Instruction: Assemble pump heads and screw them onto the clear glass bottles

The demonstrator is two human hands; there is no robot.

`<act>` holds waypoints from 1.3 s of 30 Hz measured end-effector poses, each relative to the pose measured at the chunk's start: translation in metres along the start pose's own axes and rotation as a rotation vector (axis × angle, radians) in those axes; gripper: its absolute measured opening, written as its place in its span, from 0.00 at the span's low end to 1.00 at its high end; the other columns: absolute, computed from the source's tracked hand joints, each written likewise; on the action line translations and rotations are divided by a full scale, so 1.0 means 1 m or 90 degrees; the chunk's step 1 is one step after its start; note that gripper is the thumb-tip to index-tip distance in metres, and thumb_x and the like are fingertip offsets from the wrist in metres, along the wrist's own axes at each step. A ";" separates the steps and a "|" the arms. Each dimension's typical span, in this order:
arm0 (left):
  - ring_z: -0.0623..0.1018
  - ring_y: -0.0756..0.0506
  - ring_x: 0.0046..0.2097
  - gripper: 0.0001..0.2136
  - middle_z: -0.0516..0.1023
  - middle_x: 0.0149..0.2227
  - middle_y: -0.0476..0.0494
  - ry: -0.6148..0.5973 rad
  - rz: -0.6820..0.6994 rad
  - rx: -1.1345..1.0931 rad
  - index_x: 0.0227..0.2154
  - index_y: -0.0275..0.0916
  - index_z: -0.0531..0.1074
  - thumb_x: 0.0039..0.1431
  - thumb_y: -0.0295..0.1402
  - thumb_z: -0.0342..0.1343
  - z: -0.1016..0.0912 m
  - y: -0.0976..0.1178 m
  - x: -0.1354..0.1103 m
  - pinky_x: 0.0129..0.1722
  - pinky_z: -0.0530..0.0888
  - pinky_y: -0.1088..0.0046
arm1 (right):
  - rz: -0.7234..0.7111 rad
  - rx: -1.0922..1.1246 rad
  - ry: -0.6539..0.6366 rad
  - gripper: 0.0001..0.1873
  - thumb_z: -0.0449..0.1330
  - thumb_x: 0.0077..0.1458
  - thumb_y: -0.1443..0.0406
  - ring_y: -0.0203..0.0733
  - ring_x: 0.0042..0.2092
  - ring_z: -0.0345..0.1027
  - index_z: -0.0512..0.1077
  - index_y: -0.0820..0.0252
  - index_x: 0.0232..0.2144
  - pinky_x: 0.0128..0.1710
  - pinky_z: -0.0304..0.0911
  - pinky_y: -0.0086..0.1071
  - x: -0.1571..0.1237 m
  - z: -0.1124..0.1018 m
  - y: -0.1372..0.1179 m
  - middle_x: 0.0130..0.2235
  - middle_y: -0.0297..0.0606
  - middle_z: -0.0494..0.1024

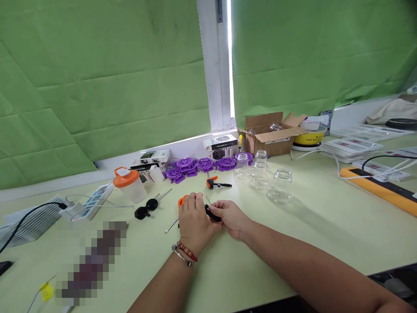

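My left hand point(194, 222) is closed around an orange-and-black piece point(182, 200), mostly hidden under the fingers. Thumb and fingers of my right hand point(232, 218) pinch a black part point(213, 213) that sticks out of the left hand's grip. Whether the two parts are joined I cannot tell. A thin metal rod point(171, 225) pokes out at the left of my left hand. Just beyond the hands lies another orange-and-black piece with a dark handle point(219, 184). Two black round-headed pieces with metal rods point(152, 204) rest to the left.
Purple plastic wheels point(205, 164) lie along the wall beside small printed boxes point(220, 142). Clear glass jars point(280, 187) stand right of centre, before an open cardboard box point(273, 141). An orange-lidded shaker cup point(130, 187) and power strip point(97, 200) are at left, a yellow-orange bar point(381, 189) at right.
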State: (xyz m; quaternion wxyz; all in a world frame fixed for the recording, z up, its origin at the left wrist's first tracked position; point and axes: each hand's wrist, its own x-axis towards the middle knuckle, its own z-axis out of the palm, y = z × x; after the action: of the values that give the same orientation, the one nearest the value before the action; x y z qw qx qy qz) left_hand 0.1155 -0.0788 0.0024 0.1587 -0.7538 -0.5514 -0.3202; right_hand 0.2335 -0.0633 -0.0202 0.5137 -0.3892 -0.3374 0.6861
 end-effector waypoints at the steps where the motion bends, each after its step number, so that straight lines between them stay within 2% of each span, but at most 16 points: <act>1: 0.69 0.33 0.51 0.30 0.70 0.49 0.31 -0.003 -0.001 0.000 0.48 0.35 0.61 0.39 0.40 0.59 0.000 0.000 0.000 0.48 0.66 0.55 | 0.003 0.000 -0.005 0.21 0.73 0.28 0.56 0.33 0.24 0.63 0.70 0.63 0.20 0.29 0.59 0.32 0.001 -0.001 0.001 0.20 0.31 0.70; 14: 0.68 0.33 0.51 0.32 0.69 0.49 0.32 -0.028 -0.015 0.003 0.48 0.36 0.62 0.37 0.40 0.60 -0.002 -0.003 0.002 0.48 0.66 0.56 | 0.004 -0.056 -0.054 0.22 0.72 0.31 0.54 0.35 0.26 0.66 0.69 0.63 0.22 0.29 0.60 0.32 0.000 -0.003 -0.003 0.21 0.31 0.70; 19: 0.69 0.33 0.51 0.31 0.69 0.48 0.33 -0.032 -0.010 0.001 0.48 0.36 0.61 0.37 0.39 0.60 -0.002 -0.003 0.002 0.47 0.66 0.56 | -0.014 -0.094 -0.068 0.22 0.70 0.34 0.52 0.34 0.25 0.63 0.68 0.62 0.22 0.28 0.59 0.30 0.000 -0.001 -0.003 0.21 0.30 0.69; 28: 0.69 0.33 0.50 0.33 0.69 0.47 0.33 -0.033 0.003 0.008 0.47 0.36 0.62 0.36 0.44 0.61 -0.005 -0.003 0.003 0.47 0.66 0.56 | -0.055 -0.290 -0.129 0.16 0.66 0.42 0.56 0.33 0.23 0.60 0.71 0.64 0.22 0.24 0.55 0.28 0.004 -0.015 -0.015 0.20 0.33 0.71; 31: 0.69 0.33 0.50 0.33 0.69 0.47 0.33 -0.032 0.001 0.010 0.47 0.36 0.62 0.36 0.44 0.61 -0.005 -0.002 0.002 0.47 0.66 0.56 | -0.039 -0.241 -0.121 0.17 0.68 0.39 0.55 0.33 0.23 0.60 0.71 0.64 0.20 0.23 0.55 0.28 0.003 -0.014 -0.016 0.19 0.32 0.70; 36: 0.68 0.33 0.51 0.32 0.69 0.48 0.31 -0.021 0.000 0.009 0.48 0.35 0.62 0.38 0.44 0.60 -0.004 -0.002 0.002 0.47 0.66 0.56 | 0.009 -0.055 -0.057 0.21 0.71 0.33 0.53 0.35 0.24 0.64 0.71 0.64 0.21 0.27 0.59 0.31 0.004 -0.005 -0.005 0.21 0.34 0.72; 39: 0.68 0.33 0.51 0.31 0.69 0.48 0.32 -0.021 -0.004 0.001 0.48 0.35 0.61 0.39 0.42 0.60 -0.002 -0.002 0.002 0.48 0.65 0.56 | 0.021 -0.012 -0.034 0.22 0.72 0.32 0.54 0.35 0.26 0.66 0.71 0.64 0.23 0.29 0.60 0.31 0.005 -0.002 0.001 0.23 0.35 0.74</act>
State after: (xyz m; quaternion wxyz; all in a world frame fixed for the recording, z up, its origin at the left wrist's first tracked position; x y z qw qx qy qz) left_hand 0.1130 -0.0778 0.0053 0.1493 -0.7570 -0.5569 -0.3074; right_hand 0.2341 -0.0589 -0.0235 0.4891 -0.3811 -0.3509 0.7017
